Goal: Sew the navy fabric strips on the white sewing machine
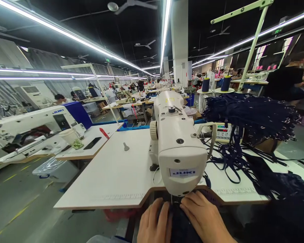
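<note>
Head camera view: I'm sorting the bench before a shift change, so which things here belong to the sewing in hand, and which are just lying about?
In use:
left hand and right hand, both flat on the dark fabric
sewing machine
navy straps

Lying about:
cup
phone
red tool
small grey tool

Long light strips (66, 32) are running along a dark ceiling (131, 27), ceiling fans (131, 5) hanging between them. A white pillar (179, 40) is standing mid-hall. Grey floor (20, 202) with yellow lines is stretching left. White tables (111, 175) are filling the hall; windows (259, 54) are glowing far right.
</note>
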A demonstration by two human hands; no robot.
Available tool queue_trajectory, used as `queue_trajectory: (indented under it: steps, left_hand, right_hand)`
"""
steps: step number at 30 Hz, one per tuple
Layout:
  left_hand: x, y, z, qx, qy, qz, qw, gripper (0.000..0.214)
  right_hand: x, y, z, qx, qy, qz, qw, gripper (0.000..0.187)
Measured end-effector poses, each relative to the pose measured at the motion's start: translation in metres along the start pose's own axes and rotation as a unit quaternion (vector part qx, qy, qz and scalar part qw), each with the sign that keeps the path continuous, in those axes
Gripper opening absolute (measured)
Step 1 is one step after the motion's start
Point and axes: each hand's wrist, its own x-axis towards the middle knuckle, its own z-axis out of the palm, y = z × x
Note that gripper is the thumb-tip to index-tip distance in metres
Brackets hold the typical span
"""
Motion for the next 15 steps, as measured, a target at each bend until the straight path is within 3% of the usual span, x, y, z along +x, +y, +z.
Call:
queue_trajectory:
  steps: [3,5,8,11,13,15]
  left_hand:
    - [0.003,0.007,0.011,-0.05,0.088,0.081,0.992,0.024]
    - [0.001,0.014,0.019,-0.089,0.11,0.111,0.984,0.028]
    - [-0.001,0.021,0.026,-0.078,0.113,0.083,0.987,0.031]
    - [0.0,0.027,0.026,-0.064,0.087,0.05,0.993,0.031]
    - [0.002,0.03,0.025,-0.062,0.083,0.031,0.994,0.032]
    - [0.004,0.033,0.025,-0.059,0.081,0.014,0.995,0.034]
  right_hand:
    - [0.001,-0.001,0.006,-0.113,0.071,-0.028,0.991,0.045]
    - [-0.003,0.0,0.006,-0.109,0.095,-0.008,0.989,0.044]
    - [-0.009,0.006,0.006,0.023,0.055,0.095,0.994,0.027]
    - [-0.011,0.012,0.007,0.185,-0.007,0.207,0.961,0.019]
    - [-0.008,0.014,0.008,0.253,-0.007,0.241,0.937,0.019]
    - [-0.004,0.014,0.008,0.27,0.005,0.249,0.93,0.02]
